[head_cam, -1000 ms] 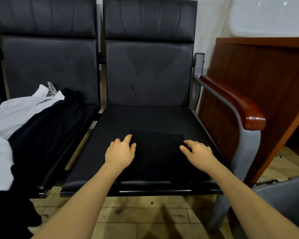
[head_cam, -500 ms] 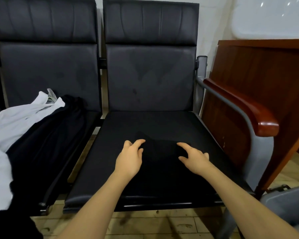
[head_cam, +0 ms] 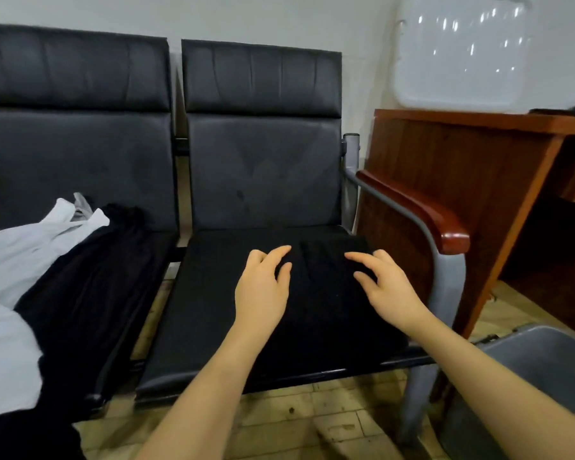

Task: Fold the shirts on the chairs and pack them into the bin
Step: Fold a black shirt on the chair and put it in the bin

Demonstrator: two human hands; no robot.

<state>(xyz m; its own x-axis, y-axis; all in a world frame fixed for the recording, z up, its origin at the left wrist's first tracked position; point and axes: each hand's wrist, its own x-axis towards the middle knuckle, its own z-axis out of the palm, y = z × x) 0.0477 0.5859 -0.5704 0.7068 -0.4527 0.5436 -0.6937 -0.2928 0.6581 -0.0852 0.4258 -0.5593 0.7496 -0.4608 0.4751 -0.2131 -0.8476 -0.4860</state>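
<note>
Head view, the only one. Folded black shirt [head_cam: 326, 287] flat on the seat of the right-hand chair [head_cam: 263, 180], centre of the frame, dark on dark so its edges barely readable. Left hand [head_cam: 263, 287] and right hand [head_cam: 384, 287] both on top of it, just beside each other, fingers spread and lightly bent, resting on the cloth and gripping nothing. Step in hand, as a judgement: smoothing or finishing the fold of this shirt, ahead of lifting it. Next move likely calls for sliding both hands under the opposite edges, lifting the bundle level so the fold keeps, and carrying it toward the lower right of the frame, into the grey bin [head_cam: 541, 376], only one corner of which shows; contents of the bin hidden. Count: two chairs in view, the second chair [head_cam: 77, 161] at upper left; three shirts discernible, namely the one under the hands, plus a white shirt [head_cam: 10, 270] and another black shirt [head_cam: 90, 280] lying unfolded together on the left seat, overlapping; more dark cloth at the lower left edge, unclear whether separate. One wooden counter [head_cam: 445, 180] at the right, beside the armrest [head_cam: 422, 210].
</note>
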